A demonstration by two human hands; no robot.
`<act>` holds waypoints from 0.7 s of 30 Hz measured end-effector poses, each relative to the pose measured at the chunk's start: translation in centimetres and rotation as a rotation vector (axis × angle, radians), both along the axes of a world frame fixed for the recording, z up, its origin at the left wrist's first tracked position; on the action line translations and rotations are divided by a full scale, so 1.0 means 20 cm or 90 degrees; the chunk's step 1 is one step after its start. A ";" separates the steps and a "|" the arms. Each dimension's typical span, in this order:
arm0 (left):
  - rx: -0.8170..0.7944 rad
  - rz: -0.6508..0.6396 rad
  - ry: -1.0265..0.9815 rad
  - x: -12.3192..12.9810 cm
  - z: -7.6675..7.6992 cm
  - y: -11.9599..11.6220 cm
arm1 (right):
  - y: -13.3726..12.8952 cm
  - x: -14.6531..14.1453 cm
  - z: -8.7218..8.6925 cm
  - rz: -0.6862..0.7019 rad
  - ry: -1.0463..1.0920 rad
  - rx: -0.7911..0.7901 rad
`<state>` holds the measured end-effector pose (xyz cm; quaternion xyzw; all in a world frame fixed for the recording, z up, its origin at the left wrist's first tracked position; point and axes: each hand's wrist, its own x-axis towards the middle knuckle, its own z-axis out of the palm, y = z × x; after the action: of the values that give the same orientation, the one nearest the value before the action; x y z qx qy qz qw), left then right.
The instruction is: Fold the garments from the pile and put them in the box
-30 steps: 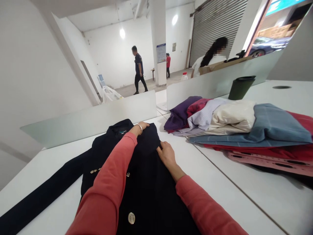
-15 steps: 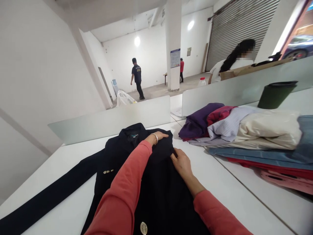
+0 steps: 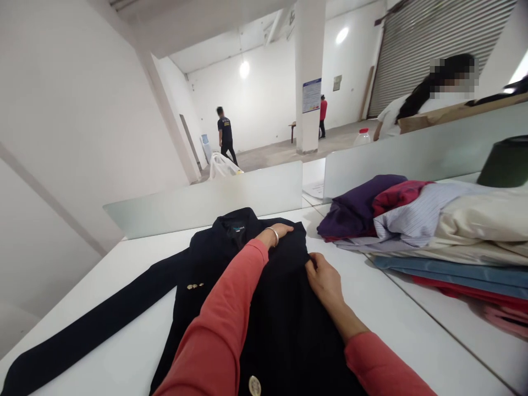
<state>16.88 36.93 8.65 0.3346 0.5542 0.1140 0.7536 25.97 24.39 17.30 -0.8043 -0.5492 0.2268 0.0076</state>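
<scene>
A dark navy blazer (image 3: 223, 258) with gold buttons lies front up on the white table, its collar at the far end. One sleeve (image 3: 99, 308) stretches out to the left; the other does not show spread out. My left hand (image 3: 281, 232), with a bracelet at the wrist, lies on the blazer's right-side shoulder, fingers stretched along the cloth. Lower down, at that side's edge near the armhole, my right hand (image 3: 325, 278) pinches the fabric between thumb and fingers. Its fingertips are partly hidden by the cloth.
Folded clothes (image 3: 412, 220) are piled on the right, with a dark green cup (image 3: 505, 162) behind them. Low frosted panels (image 3: 214, 195) border the table's far side. Beyond them are a person in white (image 3: 396, 113), a walking person (image 3: 225, 135) and a person in red (image 3: 323, 113).
The view has swung slightly left, so the blazer and pile sit further right. Both hands keep nearly the same places on the blazer. The walking person has moved left.
</scene>
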 end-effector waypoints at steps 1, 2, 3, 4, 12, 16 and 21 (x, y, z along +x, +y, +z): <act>0.012 0.007 0.005 0.00 0.00 0.00 | 0.00 0.00 0.00 -0.001 -0.014 -0.011; 0.026 0.016 0.011 0.00 0.00 0.01 | 0.00 0.00 0.01 -0.002 -0.030 -0.022; 0.042 0.025 0.018 0.00 0.00 0.01 | 0.01 -0.01 0.01 -0.003 -0.045 -0.034; 0.057 0.034 0.026 -0.01 0.00 0.02 | 0.01 -0.01 0.02 -0.004 -0.060 -0.046; 0.148 0.054 0.060 -0.01 0.00 0.04 | 0.01 -0.02 0.05 -0.007 -0.113 -0.116; 0.186 0.049 0.057 0.00 -0.03 0.03 | 0.01 -0.01 0.05 -0.003 -0.116 -0.121; 0.240 0.030 0.090 0.00 -0.08 0.03 | 0.01 -0.01 0.05 -0.008 -0.122 -0.118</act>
<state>16.97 37.56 7.09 0.4641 0.5819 0.2098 0.6340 25.83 24.62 18.35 -0.8230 -0.5190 0.1987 -0.1175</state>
